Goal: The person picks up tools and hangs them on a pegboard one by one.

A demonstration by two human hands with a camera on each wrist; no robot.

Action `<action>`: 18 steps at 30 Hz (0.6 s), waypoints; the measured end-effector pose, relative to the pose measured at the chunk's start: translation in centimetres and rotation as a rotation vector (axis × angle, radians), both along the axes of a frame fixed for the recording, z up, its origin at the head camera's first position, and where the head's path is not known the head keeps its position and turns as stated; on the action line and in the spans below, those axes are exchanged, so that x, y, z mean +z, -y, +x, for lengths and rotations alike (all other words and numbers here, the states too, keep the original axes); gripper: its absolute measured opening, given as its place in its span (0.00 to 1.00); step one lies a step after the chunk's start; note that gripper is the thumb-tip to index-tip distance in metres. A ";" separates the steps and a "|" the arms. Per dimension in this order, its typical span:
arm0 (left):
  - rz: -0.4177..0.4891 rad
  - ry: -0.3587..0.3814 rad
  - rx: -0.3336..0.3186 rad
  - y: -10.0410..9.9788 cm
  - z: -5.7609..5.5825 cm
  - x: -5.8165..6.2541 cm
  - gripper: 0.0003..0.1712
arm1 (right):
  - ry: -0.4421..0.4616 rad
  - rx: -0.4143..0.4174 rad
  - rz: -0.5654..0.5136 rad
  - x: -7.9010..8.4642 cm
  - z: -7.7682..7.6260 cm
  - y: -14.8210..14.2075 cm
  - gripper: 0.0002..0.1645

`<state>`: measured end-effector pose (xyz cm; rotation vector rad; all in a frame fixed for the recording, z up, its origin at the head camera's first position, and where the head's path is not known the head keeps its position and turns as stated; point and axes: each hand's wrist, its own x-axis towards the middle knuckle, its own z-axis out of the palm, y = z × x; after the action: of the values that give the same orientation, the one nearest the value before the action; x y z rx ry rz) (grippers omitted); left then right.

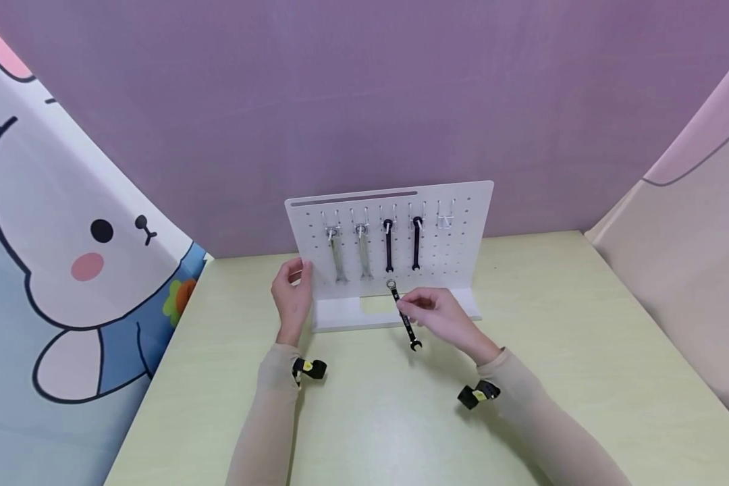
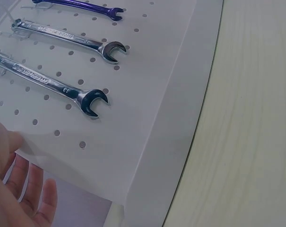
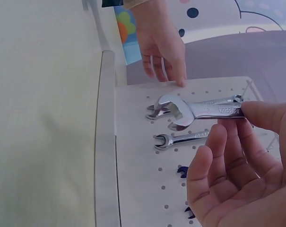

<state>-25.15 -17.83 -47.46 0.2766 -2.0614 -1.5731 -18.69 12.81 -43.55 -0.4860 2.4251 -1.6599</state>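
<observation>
My right hand (image 1: 437,314) pinches a combination wrench (image 1: 406,324) by its shaft, in front of the board's lower part. In the right wrist view the wrench's open end (image 3: 173,111) is shiny silver and points left; its ring end is hidden there. My left hand (image 1: 293,297) holds the left edge of the white pegboard (image 1: 449,256). In the left wrist view its thumb (image 2: 15,140) lies on the front face, with the other fingers beyond the edge. Two silver wrenches (image 2: 48,80) and two dark ones (image 1: 416,244) hang from hooks on the board.
A wire hook (image 1: 445,219) at the board's right side holds no wrench. The pegboard stands on its white base (image 1: 337,317) on a pale wooden table (image 1: 364,418). Behind it is a purple backdrop (image 1: 364,121), and a cartoon-printed cloth (image 1: 55,270) hangs at left.
</observation>
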 end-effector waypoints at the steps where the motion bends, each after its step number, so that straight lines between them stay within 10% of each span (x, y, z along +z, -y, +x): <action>1: -0.001 0.002 -0.002 0.0 0.0 0.0 0.18 | -0.003 -0.006 0.001 0.1 -0.1 -0.1 0.18; 18: 0.006 -0.006 0.012 -0.1 -0.2 -0.1 0.17 | -0.030 -0.078 -0.033 1.1 -1.0 -1.5 0.16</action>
<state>-25.31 -17.70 -47.57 0.2858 -2.0468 -1.5711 -19.70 14.26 -42.48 -0.4295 2.4717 -1.7384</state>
